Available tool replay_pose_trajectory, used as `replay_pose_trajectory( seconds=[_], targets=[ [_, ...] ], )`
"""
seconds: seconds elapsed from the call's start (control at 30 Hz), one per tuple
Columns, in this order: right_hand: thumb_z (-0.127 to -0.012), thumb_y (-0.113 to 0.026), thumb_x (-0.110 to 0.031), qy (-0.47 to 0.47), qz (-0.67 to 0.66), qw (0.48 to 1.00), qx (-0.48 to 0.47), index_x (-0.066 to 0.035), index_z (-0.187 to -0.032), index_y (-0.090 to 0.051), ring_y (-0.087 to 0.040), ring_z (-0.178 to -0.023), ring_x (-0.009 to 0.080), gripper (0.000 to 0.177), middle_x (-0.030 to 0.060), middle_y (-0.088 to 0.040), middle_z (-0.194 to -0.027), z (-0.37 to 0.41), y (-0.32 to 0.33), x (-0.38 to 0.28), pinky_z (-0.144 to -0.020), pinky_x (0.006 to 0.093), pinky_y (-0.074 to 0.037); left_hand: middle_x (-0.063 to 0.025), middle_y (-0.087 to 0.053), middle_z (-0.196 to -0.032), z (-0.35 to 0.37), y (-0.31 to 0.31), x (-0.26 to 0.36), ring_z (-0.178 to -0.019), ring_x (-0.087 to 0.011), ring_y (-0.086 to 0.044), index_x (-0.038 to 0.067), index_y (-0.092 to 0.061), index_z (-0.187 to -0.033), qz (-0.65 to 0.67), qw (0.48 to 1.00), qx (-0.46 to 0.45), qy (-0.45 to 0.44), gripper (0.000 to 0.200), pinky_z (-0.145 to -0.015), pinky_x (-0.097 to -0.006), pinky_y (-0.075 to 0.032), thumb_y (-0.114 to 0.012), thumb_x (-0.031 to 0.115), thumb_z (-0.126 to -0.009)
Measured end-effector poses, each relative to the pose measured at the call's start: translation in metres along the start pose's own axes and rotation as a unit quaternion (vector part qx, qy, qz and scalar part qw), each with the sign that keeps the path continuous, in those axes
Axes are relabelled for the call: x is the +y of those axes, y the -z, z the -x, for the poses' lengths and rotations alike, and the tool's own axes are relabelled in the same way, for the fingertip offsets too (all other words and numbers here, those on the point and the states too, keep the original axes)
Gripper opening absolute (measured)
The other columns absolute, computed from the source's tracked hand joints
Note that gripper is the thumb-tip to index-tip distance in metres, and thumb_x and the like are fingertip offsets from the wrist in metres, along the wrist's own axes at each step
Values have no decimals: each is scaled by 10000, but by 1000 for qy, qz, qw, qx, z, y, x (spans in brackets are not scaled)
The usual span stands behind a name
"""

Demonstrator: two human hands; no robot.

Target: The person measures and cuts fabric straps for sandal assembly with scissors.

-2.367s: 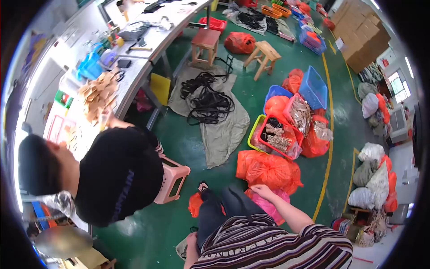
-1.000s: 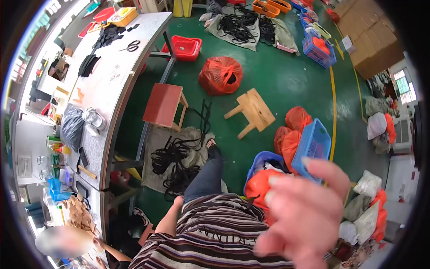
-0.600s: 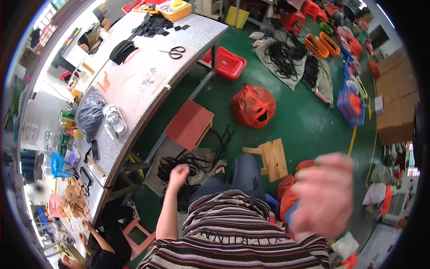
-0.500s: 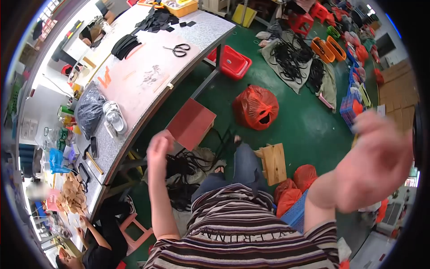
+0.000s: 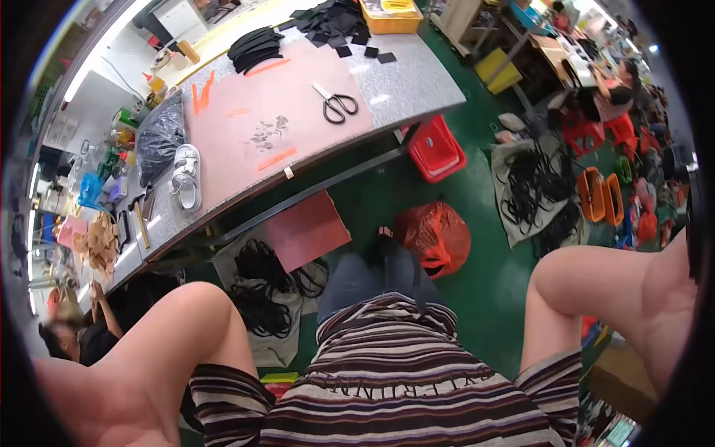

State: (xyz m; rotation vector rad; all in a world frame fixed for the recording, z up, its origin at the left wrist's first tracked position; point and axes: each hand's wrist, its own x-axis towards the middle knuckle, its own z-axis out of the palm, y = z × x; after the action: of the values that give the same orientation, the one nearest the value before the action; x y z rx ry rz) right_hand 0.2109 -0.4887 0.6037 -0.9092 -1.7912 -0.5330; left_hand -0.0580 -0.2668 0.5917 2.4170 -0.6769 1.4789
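Both my arms are bent up towards the head camera. My left hand (image 5: 89,410) shows only its wrist and lower palm at the lower left edge, its fingers out of sight. At the right edge my right hand (image 5: 670,320) is likewise cut off, fingers hidden. No held thing shows with either. The worktable (image 5: 417,78) ahead carries black-handled scissors (image 5: 339,106) on a pink sheet (image 5: 223,141). A white buckled sandal (image 5: 186,181) lies near its front edge, beside a dark plastic bag (image 5: 160,138) and a hammer (image 5: 139,222).
Black strips (image 5: 255,49) and dark square pieces (image 5: 342,22) lie on the table. A red stool-like box (image 5: 307,231) and a red plastic bag (image 5: 439,235) stand by my feet. Black cords (image 5: 536,186) cover cloth on the floor. A co-worker (image 5: 93,328) sits at lower left.
Both hands have risen from in front of me towards the camera and out to the sides. My view has turned, with the table now nearer the middle. A wooden stool has left view.
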Motion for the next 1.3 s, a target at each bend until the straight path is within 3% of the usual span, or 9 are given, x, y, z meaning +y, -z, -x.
replay_pose_trajectory(
  seconds=[0.2, 0.47, 1.07, 1.3],
  targets=[
    [-998, -531, -380, 42, -56, 997, 27, -86, -1282, -476, -610, -926, 220, 413, 60, -629, -1066, 14, 23, 75, -846, 452, -476, -197, -614, -1080, -16, -38, -10, -933, -240, -606, -91, -547, -1213, -81, 995, -2, 50, 509, -874, -336, -462, -609, 301, -894],
    [-1000, -522, -384, 89, -146, 984, 44, -77, -1292, -473, -591, -964, 231, 426, 71, -615, -1096, 38, 5, 152, -873, 456, -458, -192, -616, -1081, 3, -70, -19, -941, -236, -605, -87, -546, -1215, -170, 981, 28, 90, 493, -879, -334, -462, -596, 293, -905],
    [-1005, -501, -390, 84, -260, 960, 56, -56, -1315, -467, -551, -1048, 257, 457, 97, -584, -1165, 0, -28, 217, -933, 464, -418, -183, -620, -1083, -19, -75, -23, -958, -228, -604, -79, -544, -1218, -244, 957, 69, 138, 460, -890, -328, -462, -569, 277, -928],
    [-1006, -493, -393, 91, -265, 959, 50, -48, -1324, -464, -535, -1081, 267, 470, 107, -572, -1192, 18, -48, 246, -957, 467, -402, -179, -621, -1084, -10, -80, -35, -965, -225, -604, -76, -544, -1220, -269, 956, 49, 106, 447, -894, -326, -462, -558, 270, -936]
  ],
)
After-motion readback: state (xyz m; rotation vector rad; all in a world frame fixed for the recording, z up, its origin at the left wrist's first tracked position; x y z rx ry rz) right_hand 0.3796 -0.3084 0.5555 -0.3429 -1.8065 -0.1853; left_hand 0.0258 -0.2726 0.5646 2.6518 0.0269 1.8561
